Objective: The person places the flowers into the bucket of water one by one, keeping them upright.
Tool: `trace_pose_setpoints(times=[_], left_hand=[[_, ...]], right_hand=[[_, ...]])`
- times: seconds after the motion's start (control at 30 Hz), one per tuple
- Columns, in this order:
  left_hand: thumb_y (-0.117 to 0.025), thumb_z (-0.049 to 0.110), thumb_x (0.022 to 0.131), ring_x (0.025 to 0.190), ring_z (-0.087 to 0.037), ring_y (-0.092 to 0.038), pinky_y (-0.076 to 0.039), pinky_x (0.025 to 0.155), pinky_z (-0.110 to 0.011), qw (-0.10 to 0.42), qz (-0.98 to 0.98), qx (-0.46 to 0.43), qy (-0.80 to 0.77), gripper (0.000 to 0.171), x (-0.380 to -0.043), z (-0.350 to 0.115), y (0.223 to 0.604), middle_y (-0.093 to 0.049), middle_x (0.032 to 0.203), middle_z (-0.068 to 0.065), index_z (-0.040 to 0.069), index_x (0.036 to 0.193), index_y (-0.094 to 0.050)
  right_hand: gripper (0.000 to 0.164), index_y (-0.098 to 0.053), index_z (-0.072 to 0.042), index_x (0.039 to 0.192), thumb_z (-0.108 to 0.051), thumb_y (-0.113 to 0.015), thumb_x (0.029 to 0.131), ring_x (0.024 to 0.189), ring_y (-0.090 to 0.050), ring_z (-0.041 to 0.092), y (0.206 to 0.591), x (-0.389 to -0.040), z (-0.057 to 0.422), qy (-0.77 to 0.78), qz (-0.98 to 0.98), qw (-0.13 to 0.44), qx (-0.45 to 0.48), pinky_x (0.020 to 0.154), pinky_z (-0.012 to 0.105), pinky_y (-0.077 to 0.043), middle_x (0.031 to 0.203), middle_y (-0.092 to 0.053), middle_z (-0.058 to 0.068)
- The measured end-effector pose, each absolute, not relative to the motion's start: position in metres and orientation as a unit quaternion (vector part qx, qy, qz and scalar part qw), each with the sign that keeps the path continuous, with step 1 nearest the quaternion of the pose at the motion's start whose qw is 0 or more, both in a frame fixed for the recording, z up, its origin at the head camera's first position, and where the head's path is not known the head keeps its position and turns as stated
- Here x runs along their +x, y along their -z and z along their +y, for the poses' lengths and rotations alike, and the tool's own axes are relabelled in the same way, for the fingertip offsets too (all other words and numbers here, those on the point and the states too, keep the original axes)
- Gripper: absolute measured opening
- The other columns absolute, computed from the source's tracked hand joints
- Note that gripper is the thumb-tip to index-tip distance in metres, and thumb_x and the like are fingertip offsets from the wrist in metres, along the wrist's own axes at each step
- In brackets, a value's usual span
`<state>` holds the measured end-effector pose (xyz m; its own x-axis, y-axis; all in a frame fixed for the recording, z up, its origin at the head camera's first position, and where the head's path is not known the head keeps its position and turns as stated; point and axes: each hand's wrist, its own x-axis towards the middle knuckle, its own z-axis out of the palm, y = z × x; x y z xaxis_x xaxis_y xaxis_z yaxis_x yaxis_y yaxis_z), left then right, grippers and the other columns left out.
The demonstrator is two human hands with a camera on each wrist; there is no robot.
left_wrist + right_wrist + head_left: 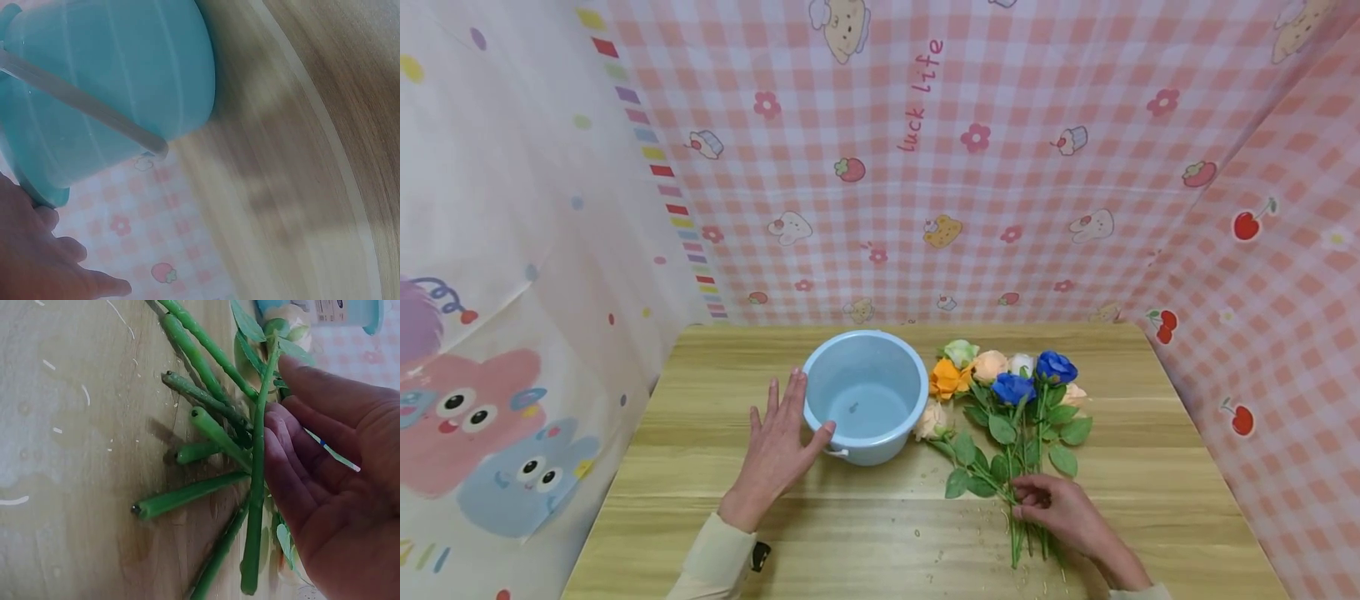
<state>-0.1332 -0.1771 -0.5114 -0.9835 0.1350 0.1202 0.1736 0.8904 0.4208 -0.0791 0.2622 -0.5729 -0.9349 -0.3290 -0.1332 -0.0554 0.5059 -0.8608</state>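
While the bucket [872, 452] is touched by the left hand's [782, 457] spread fingers, pinching of stems [194, 490] at the right hand's [1056, 508] fingertips cannot be told.

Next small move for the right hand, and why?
Probably curl the right hand round the stems. Its fingertips are right by them, but a gap shows between thumb and fingers. The flowers lie on the table, stem ends fanned out, so gathering them first seems sensible. The left hand rests at the bucket's rim.
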Motion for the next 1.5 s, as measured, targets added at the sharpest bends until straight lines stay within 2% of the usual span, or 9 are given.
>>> trace_pose_setpoints(times=[0.27, 0.43, 0.8, 1.0, 1.13, 1.33, 1.5], left_hand=[[-0.052, 0.058, 0.101, 0.157, -0.041, -0.005, -0.012, 0.114, -0.079, 0.05, -0.97, -0.08, 0.224, 0.092, -0.133, -0.176, 0.511, -0.015, 0.172, -0.012, 0.004, 0.166, -0.015], [-0.051, 0.059, 0.101, 0.158, -0.04, -0.005, -0.013, 0.115, -0.078, 0.049, -0.972, -0.079, 0.217, 0.092, -0.133, -0.176, 0.511, -0.015, 0.172, -0.012, 0.005, 0.166, -0.015], [-0.051, 0.059, 0.101, 0.158, -0.04, -0.006, -0.015, 0.115, -0.078, 0.051, -0.972, -0.082, 0.215, 0.092, -0.133, -0.177, 0.513, -0.014, 0.172, -0.012, 0.005, 0.166, -0.016], [-0.051, 0.059, 0.101, 0.158, -0.039, -0.006, -0.016, 0.115, -0.077, 0.05, -0.972, -0.081, 0.214, 0.091, -0.133, -0.177, 0.512, -0.014, 0.172, -0.011, 0.005, 0.166, -0.016], [-0.051, 0.058, 0.101, 0.158, -0.038, -0.005, -0.014, 0.116, -0.076, 0.042, -0.972, -0.08, 0.216, 0.092, -0.133, -0.177, 0.511, -0.012, 0.172, -0.01, 0.005, 0.166, -0.014], [-0.052, 0.057, 0.101, 0.158, -0.039, -0.007, -0.014, 0.116, -0.077, 0.045, -0.972, -0.08, 0.215, 0.092, -0.133, -0.176, 0.511, -0.013, 0.172, -0.01, 0.005, 0.166, -0.015], [-0.052, 0.058, 0.101, 0.157, -0.041, -0.009, -0.016, 0.115, -0.077, 0.053, -0.972, -0.081, 0.215, 0.091, -0.133, -0.176, 0.512, -0.016, 0.172, -0.013, 0.004, 0.166, -0.017]], right_hand=[[0.035, -0.072, 0.008, 0.115, -0.009, -0.083, 0.086, 0.078, -0.066, 0.005, 0.575, -0.081, 0.261, 0.456, 0.871, 0.134, -0.127, 0.069, 0.024, -0.058, 0.095, -0.074, 0.006], [0.03, -0.074, 0.005, 0.112, -0.008, -0.082, 0.087, 0.077, -0.066, 0.005, 0.575, -0.084, 0.262, 0.439, 0.876, 0.148, -0.134, 0.069, 0.024, -0.058, 0.093, -0.074, 0.004], [0.018, -0.076, 0.0, 0.104, -0.003, -0.074, 0.087, 0.074, -0.062, 0.002, 0.572, -0.091, 0.261, 0.399, 0.889, 0.156, -0.161, 0.066, 0.024, -0.055, 0.083, -0.07, -0.006], [0.02, -0.077, -0.004, 0.1, 0.0, -0.069, 0.083, 0.069, -0.053, 0.001, 0.569, -0.093, 0.256, 0.374, 0.904, 0.146, -0.15, 0.062, 0.022, -0.047, 0.08, -0.066, -0.008], [0.024, -0.078, -0.003, 0.103, 0.0, -0.067, 0.082, 0.068, -0.05, 0.002, 0.568, -0.093, 0.255, 0.372, 0.905, 0.15, -0.145, 0.061, 0.021, -0.043, 0.082, -0.065, -0.008], [0.025, -0.076, 0.002, 0.108, -0.002, -0.069, 0.085, 0.072, -0.056, 0.003, 0.564, -0.091, 0.256, 0.391, 0.895, 0.16, -0.139, 0.063, 0.022, -0.049, 0.084, -0.067, -0.003], [0.024, -0.075, 0.002, 0.11, -0.003, -0.071, 0.086, 0.081, -0.062, 0.01, 0.561, -0.089, 0.257, 0.409, 0.891, 0.162, -0.11, 0.068, 0.023, -0.055, 0.093, -0.071, 0.001]])
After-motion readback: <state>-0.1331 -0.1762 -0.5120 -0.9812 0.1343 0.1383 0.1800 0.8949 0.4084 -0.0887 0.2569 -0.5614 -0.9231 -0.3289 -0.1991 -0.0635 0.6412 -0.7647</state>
